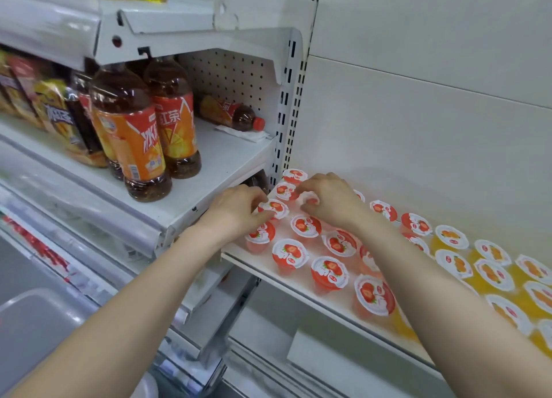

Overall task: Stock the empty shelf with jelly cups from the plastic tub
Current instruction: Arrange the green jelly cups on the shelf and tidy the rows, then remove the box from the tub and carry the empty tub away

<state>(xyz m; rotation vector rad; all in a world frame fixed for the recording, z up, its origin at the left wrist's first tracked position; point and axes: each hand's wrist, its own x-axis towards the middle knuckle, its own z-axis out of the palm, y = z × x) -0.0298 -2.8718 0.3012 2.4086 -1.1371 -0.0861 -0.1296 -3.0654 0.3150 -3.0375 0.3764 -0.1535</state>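
hands meet at the far left end of the shelf (298, 284), hard by the slotted upright. my left hand (239, 211) pinches a strawberry cup (274, 208) by its lid rim, thumb and fingertips closed narrow on it; the cup lies just to the right of that hand, lid up, over the second row from the front. my right hand (328, 202) is curled over a second strawberry cup (310, 199), which peeks out on the left side of the fingers, one row further back. both cups are upright and just beside their neighbours, so i judge the move ahead is a short drop straight down into line. orange cups (493, 273) fill the right stretch. the plastic tub (38, 317) sits low on my left, well apart, nearer my left hand, which looks the better one for the next fetch.
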